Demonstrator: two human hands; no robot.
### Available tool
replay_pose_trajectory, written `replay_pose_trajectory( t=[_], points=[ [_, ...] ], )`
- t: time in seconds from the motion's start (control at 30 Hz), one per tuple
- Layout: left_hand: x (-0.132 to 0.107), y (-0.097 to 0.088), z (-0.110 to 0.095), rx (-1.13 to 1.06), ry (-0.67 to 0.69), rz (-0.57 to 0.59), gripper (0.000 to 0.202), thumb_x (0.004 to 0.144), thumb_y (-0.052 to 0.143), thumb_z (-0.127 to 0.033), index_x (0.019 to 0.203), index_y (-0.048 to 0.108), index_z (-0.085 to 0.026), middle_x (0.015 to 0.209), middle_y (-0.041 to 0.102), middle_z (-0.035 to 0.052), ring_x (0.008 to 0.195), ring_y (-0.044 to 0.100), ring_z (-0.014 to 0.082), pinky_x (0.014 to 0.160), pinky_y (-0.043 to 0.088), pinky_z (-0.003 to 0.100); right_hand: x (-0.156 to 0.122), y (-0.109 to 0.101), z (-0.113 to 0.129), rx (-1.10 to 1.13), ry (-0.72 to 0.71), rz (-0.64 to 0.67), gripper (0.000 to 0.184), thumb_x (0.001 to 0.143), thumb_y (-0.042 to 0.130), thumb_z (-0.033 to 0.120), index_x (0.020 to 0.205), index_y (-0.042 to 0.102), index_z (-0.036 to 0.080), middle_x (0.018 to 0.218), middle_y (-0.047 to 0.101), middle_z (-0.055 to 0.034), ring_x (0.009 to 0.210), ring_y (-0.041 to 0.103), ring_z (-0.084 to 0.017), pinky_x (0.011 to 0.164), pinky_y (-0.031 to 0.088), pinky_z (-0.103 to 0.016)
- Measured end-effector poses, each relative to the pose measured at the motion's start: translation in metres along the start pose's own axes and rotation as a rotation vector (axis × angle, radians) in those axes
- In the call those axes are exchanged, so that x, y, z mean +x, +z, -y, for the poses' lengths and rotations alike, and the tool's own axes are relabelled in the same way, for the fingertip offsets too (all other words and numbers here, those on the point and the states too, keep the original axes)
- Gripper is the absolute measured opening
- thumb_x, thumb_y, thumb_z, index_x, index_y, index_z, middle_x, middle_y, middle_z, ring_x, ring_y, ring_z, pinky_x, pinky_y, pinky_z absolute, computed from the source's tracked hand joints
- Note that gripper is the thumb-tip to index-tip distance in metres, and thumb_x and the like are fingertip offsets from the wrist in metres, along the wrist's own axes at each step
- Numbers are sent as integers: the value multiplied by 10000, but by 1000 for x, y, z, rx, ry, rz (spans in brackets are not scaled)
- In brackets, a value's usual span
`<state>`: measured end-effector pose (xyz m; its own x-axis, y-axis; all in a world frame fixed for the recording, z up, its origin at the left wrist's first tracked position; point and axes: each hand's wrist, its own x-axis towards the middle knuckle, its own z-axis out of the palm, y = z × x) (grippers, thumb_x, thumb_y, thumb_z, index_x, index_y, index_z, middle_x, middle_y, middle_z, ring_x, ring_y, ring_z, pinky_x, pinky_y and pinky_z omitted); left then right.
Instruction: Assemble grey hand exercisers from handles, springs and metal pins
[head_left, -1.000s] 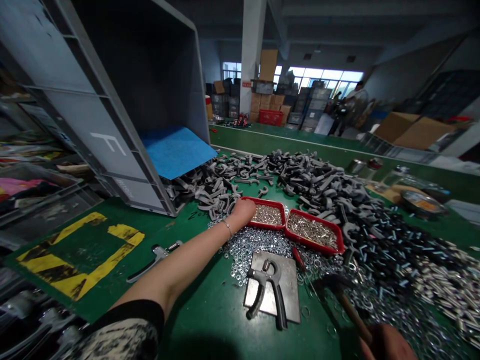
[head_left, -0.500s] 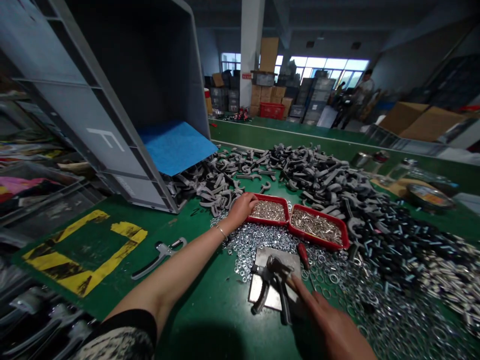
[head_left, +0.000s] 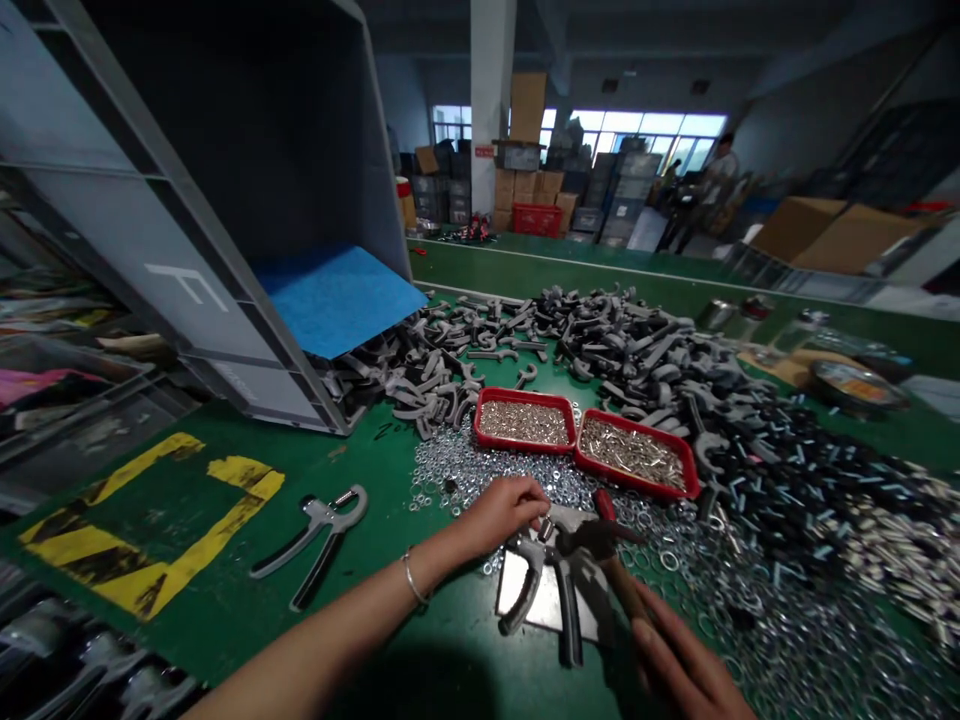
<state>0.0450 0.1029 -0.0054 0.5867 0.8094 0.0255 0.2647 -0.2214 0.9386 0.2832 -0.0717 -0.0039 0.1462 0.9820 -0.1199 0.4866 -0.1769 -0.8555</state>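
My left hand [head_left: 501, 510] is closed in a pinch at the pivot end of a grey two-handled grip tool [head_left: 553, 590]. What its fingertips hold is too small to make out. The tool lies on a small steel plate [head_left: 544, 612] on the green table. My right hand [head_left: 686, 672], at the bottom edge, is wrapped round the wooden handle of a hammer [head_left: 611, 570], whose dark head hovers over the tool's pivot. Just beyond are two red trays [head_left: 475, 424] of small metal pins and a spread of shiny washers [head_left: 457, 472].
A tilted grey crate [head_left: 172, 250] with a blue sheet [head_left: 337, 295] spills grey handle parts [head_left: 600, 340] across the table. Another grip tool [head_left: 315, 530] lies left near yellow-black tape [head_left: 135, 530]. A red-handled screwdriver [head_left: 604, 500] and black and silver parts [head_left: 825, 500] lie right. People stand far back.
My left hand came back from the left red tray to the tool's pivot. My right hand, which touched the tool half a second ago, now holds the hammer over it.
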Motion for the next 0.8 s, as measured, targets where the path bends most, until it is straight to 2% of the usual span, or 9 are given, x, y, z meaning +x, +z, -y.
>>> replay_pose_trajectory(
  t=[0.1, 0.17, 0.37, 0.5, 0.6, 0.7, 0.8],
  points=[
    [8, 11, 3, 297, 92, -37, 138, 920, 563, -227, 846, 667, -175, 877, 681, 34, 885, 617, 188, 814, 449, 300, -6, 0, -14, 125, 129, -67, 538, 915, 532, 530, 1398, 543, 292, 1470, 512, -49, 1362, 454, -302, 1064, 458, -462],
    [11, 15, 4, 393, 104, -42, 156, 926, 549, -219, 838, 670, -175, 897, 674, 42, 899, 603, 193, 823, 438, 303, -9, 2, -22, 171, 156, -108, 565, 911, 525, 547, 1418, 516, 299, 1465, 524, -52, 1330, 498, -307, 1034, 493, -454],
    [12, 24, 4, 391, 58, -58, 160, 916, 548, -210, 798, 651, -177, 857, 662, 34, 844, 603, 189, 768, 438, 283, -10, 6, -32, 295, 202, -128, 572, 886, 571, 560, 1383, 550, 277, 1392, 601, -59, 1187, 625, -288, 925, 566, -364],
    [11, 30, 7, 381, 52, -79, 154, 919, 564, -210, 787, 638, -180, 849, 657, 25, 838, 606, 185, 776, 439, 284, -12, 11, -34, 488, 320, -69, 638, 864, 603, 584, 1418, 503, 284, 1191, 721, -62, 954, 720, -248, 753, 606, -306],
    [9, 33, 10, 481, 80, -98, 159, 947, 550, -215, 813, 628, -177, 858, 635, 28, 853, 593, 188, 802, 443, 301, -13, 15, -33, 559, 345, -98, 616, 842, 640, 582, 1380, 548, 297, 1188, 719, -55, 918, 721, -232, 783, 596, -320],
    [7, 33, 15, 748, 262, -65, 160, 981, 503, -205, 881, 619, -160, 903, 619, 59, 895, 549, 217, 839, 432, 355, -13, 13, -28, 500, 300, -145, 569, 838, 649, 567, 1330, 602, 285, 1171, 727, -71, 953, 714, -259, 802, 596, -361],
    [8, 29, 17, 1004, 503, 69, 192, 999, 436, -166, 926, 612, -139, 942, 610, 90, 900, 512, 236, 846, 420, 396, -7, 6, -22, 343, 205, -114, 553, 880, 594, 549, 1354, 589, 264, 1020, 769, -79, 958, 718, -282, 819, 597, -401]
  ],
)
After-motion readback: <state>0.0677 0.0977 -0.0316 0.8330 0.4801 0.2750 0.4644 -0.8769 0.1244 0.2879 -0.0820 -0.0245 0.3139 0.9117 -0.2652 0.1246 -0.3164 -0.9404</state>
